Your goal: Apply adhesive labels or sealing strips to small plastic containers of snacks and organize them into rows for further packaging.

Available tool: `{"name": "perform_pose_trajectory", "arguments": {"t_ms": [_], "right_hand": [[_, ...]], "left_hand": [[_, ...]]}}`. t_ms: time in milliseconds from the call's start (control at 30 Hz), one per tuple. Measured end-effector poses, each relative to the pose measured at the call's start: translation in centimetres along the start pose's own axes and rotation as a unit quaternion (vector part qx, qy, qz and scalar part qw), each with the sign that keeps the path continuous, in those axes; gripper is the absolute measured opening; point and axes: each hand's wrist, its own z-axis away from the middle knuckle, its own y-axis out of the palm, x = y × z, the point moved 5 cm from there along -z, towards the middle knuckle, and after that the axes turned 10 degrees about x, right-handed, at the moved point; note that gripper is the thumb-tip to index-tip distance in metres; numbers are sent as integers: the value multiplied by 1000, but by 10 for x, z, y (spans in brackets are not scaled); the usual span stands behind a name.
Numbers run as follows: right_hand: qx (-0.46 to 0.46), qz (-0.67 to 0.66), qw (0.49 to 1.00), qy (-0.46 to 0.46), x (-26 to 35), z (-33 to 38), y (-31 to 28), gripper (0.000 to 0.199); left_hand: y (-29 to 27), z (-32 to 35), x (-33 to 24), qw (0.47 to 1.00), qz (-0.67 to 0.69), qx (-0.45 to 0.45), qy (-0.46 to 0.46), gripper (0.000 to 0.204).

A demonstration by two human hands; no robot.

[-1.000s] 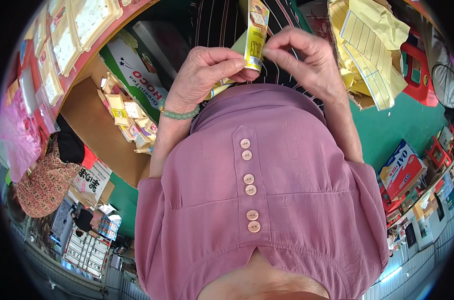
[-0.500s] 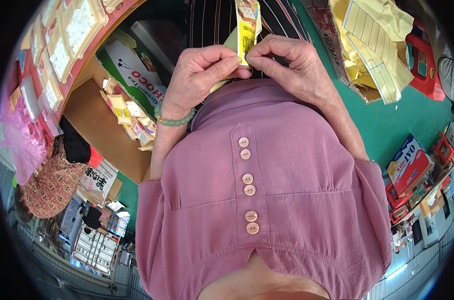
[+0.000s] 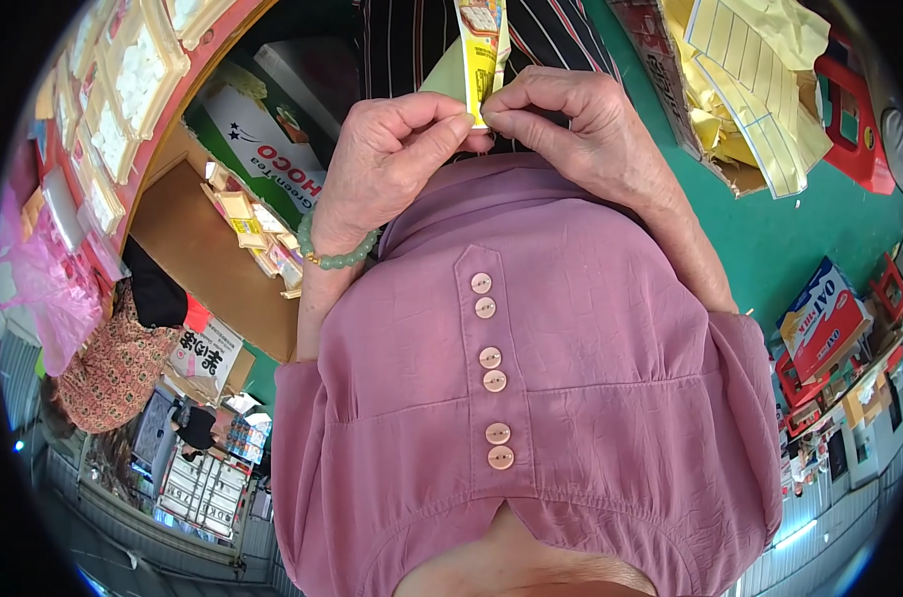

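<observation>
A narrow yellow printed label (image 3: 479,60) stands between my hands above my lap, its lower end pinched by both. A pale yellow sheet of paper (image 3: 446,72) shows behind it. My left hand (image 3: 384,164), with a green bead bracelet (image 3: 337,257) at the wrist, closes thumb and forefinger on the label's lower left edge. My right hand (image 3: 583,129) pinches the lower right corner, with the fingertips of both hands nearly touching. The label's top is cut off by the picture's edge. Whether label and sheet are stuck together, I cannot tell.
At left, an open cardboard box (image 3: 203,254) holds several small yellow-labelled packs (image 3: 258,234). Trays of white pieces (image 3: 138,75) lie on a red table. Crumpled yellow lined paper (image 3: 755,80) fills a box at right, beside a red plastic stool (image 3: 864,129). Another person (image 3: 113,363) is at far left.
My hands and the label have shifted very slightly left in the picture. Both pinches hold as before, and the surroundings have moved a little with the view.
</observation>
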Motion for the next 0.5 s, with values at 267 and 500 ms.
{"name": "perform_pose_trajectory", "arguments": {"t_ms": [267,500], "right_hand": [[20,5,1000,-1,1,-1,0,12],[24,54,998,-30,4,1,-3,12]], "left_hand": [[0,-2,-13,997,-82,-6,5,14],[6,-3,-30,981,-187,-10,44,9]]}}
